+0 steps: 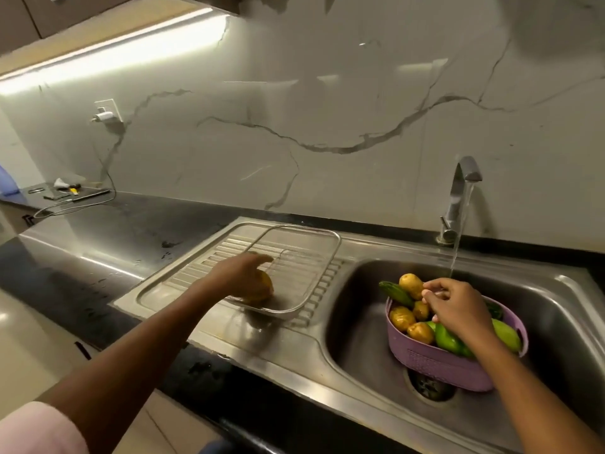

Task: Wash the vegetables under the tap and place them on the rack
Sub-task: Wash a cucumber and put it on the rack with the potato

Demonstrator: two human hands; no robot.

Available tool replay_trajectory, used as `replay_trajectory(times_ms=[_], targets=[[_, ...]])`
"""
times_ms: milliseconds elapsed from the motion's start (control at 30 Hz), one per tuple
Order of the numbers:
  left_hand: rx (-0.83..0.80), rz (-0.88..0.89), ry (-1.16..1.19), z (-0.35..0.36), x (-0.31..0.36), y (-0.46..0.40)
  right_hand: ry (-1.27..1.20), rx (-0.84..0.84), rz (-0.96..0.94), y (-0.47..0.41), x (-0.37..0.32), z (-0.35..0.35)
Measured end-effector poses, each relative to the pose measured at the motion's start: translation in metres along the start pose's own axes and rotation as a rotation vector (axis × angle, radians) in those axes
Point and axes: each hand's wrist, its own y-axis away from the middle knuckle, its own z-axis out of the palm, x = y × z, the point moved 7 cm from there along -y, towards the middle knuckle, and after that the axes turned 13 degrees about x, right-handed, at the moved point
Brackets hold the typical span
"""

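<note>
Left hand (pixel 244 268): reached out over the wire rack (pixel 330 253) on the drainboard, fingers curled down around a potato (pixel 262 288) that sits at the rack's near corner. Whether the potato is already resting on the wire or only held just above it cannot be told.

Right hand (pixel 453 304): over the purple basket (pixel 435 358) standing in the sink (pixel 360 322), fingers bent and pinching toward each other among the vegetables; no firm hold on any one item shows. The nearest piece is the top potato (pixel 411 285), just left of the fingertips, long axis slanting from upper left to lower right. This hand is the nearer one for the next pick.

Below the fingers: further potatoes (pixel 402 317) and green vegetables (pixel 447 339).

Tap (pixel 461 191): running; its stream (pixel 455 253) falls just behind the right fingers, so a picked piece likely needs only a short lift away from the person.

Writing, brands, labels: none legible anywhere.
</note>
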Motion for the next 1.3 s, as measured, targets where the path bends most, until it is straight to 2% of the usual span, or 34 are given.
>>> replay_trajectory(times_ms=[67,167,233,333,400,567,633,700,800,867,967,1067,1167,1300], targets=[[0.188,0.037,0.034,-0.015,0.023,0.0,0.007,0.013,-0.006,0.001,0.0,-0.004],[0.516,0.158,0.224,-0.049,0.077,0.005,0.135,0.074,-0.049,0.002,-0.003,-0.013],[0.573,0.264,0.373,-0.057,0.124,0.004,0.258,0.14,-0.06,0.001,-0.002,-0.028],[0.486,0.366,0.473,-0.035,0.191,-0.008,0.321,0.218,-0.01,-0.002,0.004,-0.046],[0.346,0.325,0.524,0.004,0.223,-0.025,0.334,0.233,0.017,-0.002,0.007,-0.052],[0.113,-0.084,0.648,0.119,0.23,-0.066,0.379,0.17,-0.027,-0.003,0.003,-0.045],[0.135,-0.229,0.704,0.145,0.227,-0.065,0.394,0.153,-0.043,-0.005,0.004,-0.042],[0.24,-0.274,0.734,0.15,0.226,-0.061,0.372,0.146,-0.034,-0.008,0.008,-0.038],[0.362,-0.223,0.817,0.131,0.229,-0.06,0.241,0.185,-0.018,-0.014,0.014,-0.033],[0.413,-0.146,0.964,0.109,0.239,-0.061,0.119,0.198,-0.049,-0.018,0.007,-0.031],[0.404,-0.005,1.198,0.081,0.269,-0.064,-0.062,0.17,-0.06,-0.022,-0.006,-0.027],[0.212,-0.106,1.461,0.084,0.299,-0.072,-0.231,0.156,0.071,-0.024,0.006,-0.02],[0.069,-0.276,1.567,0.11,0.319,-0.081,-0.367,0.17,0.206,-0.027,0.019,-0.016],[-0.125,-0.422,1.721,0.131,0.337,-0.076,-0.408,0.191,0.266,-0.024,0.024,-0.013]])
